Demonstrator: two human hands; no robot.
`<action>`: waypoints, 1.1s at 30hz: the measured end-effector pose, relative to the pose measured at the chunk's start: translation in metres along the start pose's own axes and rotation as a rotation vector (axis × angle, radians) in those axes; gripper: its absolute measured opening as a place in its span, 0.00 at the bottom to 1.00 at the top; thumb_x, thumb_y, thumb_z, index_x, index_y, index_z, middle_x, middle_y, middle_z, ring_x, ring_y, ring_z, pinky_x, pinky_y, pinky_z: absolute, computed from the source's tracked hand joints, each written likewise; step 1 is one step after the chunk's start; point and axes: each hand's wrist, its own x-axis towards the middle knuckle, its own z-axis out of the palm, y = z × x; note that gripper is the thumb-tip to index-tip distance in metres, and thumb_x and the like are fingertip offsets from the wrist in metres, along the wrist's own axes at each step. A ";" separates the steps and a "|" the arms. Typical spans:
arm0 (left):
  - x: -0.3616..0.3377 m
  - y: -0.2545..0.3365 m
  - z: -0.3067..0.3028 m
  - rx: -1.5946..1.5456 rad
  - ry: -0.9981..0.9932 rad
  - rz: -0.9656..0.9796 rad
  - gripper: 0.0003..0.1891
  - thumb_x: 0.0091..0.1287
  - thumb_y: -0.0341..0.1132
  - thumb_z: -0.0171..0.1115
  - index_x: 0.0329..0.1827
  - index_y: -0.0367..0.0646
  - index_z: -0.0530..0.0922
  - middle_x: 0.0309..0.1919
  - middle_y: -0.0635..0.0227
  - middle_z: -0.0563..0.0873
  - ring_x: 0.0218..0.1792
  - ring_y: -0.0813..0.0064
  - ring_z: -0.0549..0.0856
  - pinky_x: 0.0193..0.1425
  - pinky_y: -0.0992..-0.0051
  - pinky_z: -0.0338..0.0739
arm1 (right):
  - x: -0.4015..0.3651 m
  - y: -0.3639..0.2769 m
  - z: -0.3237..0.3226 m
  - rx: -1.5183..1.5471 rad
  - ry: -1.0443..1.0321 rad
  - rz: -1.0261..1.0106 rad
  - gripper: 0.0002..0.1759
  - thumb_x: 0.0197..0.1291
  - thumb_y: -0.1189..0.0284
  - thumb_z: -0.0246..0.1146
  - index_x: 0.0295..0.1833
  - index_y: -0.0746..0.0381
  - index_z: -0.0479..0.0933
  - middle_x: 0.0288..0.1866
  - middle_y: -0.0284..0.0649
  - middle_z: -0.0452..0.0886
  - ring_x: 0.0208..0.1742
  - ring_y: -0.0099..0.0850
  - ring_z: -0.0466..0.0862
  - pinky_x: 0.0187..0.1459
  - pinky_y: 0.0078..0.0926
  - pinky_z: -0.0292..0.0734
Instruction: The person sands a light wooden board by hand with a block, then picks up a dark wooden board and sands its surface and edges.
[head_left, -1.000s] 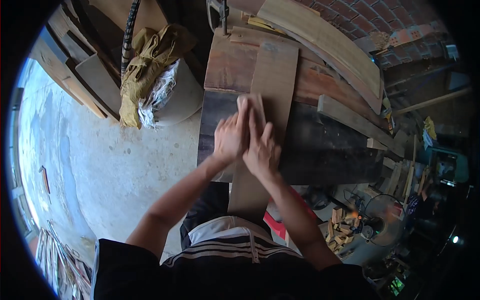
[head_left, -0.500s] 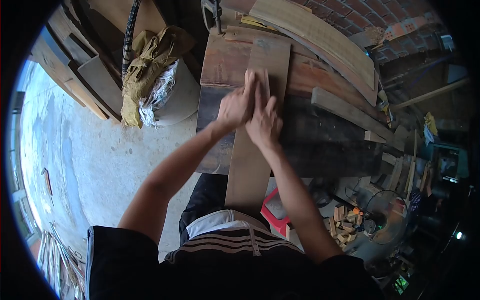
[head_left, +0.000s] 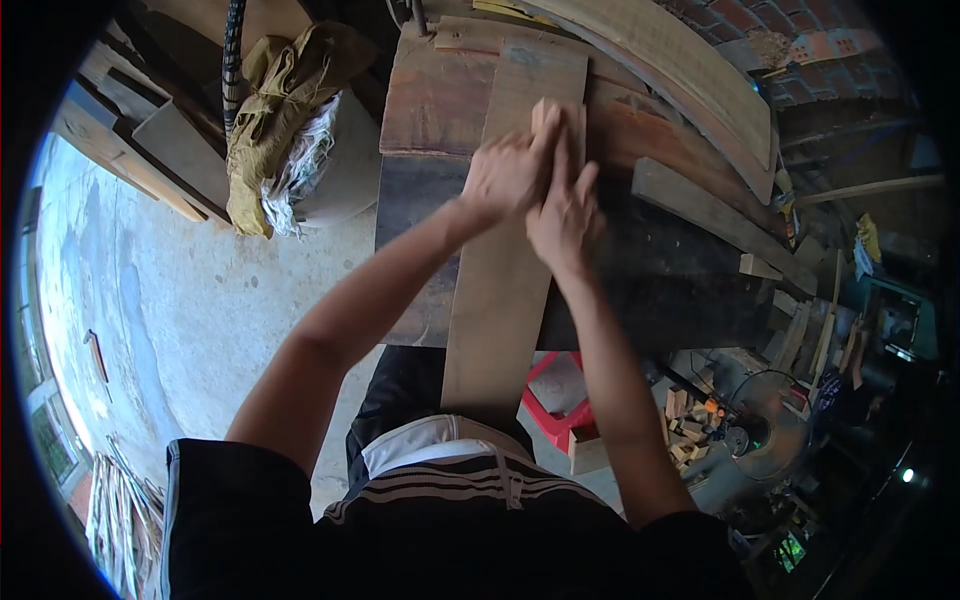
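A long, flat wooden board (head_left: pixel 500 300) runs from my waist up across the workbench. On its upper part, a thin flat brownish piece (head_left: pixel 577 125) lies under my fingers, mostly hidden by them. My left hand (head_left: pixel 508 172) presses on this piece with curled fingers, its index finger pointing forward. Close against it on the right, my right hand (head_left: pixel 564 215) bears down too, fingers stretched forward and thumb out to the side. The hands touch and partly overlap. What kind of piece they hold cannot be made out.
The dark workbench (head_left: pixel 660 290) carries a narrow wood strip (head_left: pixel 700 215) on the right and wide curved planks (head_left: pixel 690 90) behind. A red stool (head_left: pixel 553 425) and wood offcuts (head_left: pixel 685 430) are below. A bin with a yellowish sack (head_left: pixel 270 130) stands left. Someone (head_left: pixel 845 385) is at far right.
Both hands have slid forward and slightly right along the board, with the flat piece beneath them. The whole view has shifted a little.
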 end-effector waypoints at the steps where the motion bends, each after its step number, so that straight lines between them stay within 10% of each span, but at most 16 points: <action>1: 0.036 -0.005 -0.003 -0.017 -0.042 -0.045 0.40 0.68 0.39 0.53 0.82 0.44 0.49 0.47 0.48 0.86 0.47 0.47 0.86 0.53 0.56 0.80 | 0.035 0.006 0.007 0.016 0.036 0.016 0.47 0.61 0.60 0.63 0.83 0.45 0.49 0.48 0.53 0.70 0.41 0.52 0.85 0.35 0.51 0.83; 6: 0.107 -0.008 -0.020 0.008 -0.143 -0.153 0.38 0.71 0.40 0.50 0.82 0.43 0.47 0.55 0.45 0.85 0.54 0.47 0.85 0.57 0.55 0.80 | 0.117 0.024 0.019 0.135 -0.069 0.046 0.51 0.61 0.58 0.65 0.83 0.37 0.41 0.58 0.58 0.66 0.56 0.64 0.78 0.57 0.60 0.74; 18: -0.228 0.086 -0.017 -0.050 -0.227 -0.056 0.46 0.61 0.35 0.58 0.82 0.35 0.46 0.41 0.58 0.84 0.44 0.59 0.85 0.42 0.65 0.84 | -0.228 -0.017 -0.032 -0.056 0.007 -0.116 0.48 0.54 0.62 0.70 0.81 0.51 0.59 0.37 0.43 0.68 0.28 0.36 0.79 0.23 0.31 0.80; 33: 0.113 -0.020 -0.001 -0.002 -0.182 -0.124 0.39 0.74 0.46 0.45 0.83 0.61 0.36 0.50 0.36 0.85 0.48 0.37 0.85 0.52 0.47 0.78 | 0.109 0.014 0.000 0.101 -0.092 0.100 0.52 0.60 0.62 0.66 0.83 0.39 0.42 0.55 0.55 0.68 0.54 0.59 0.80 0.48 0.56 0.81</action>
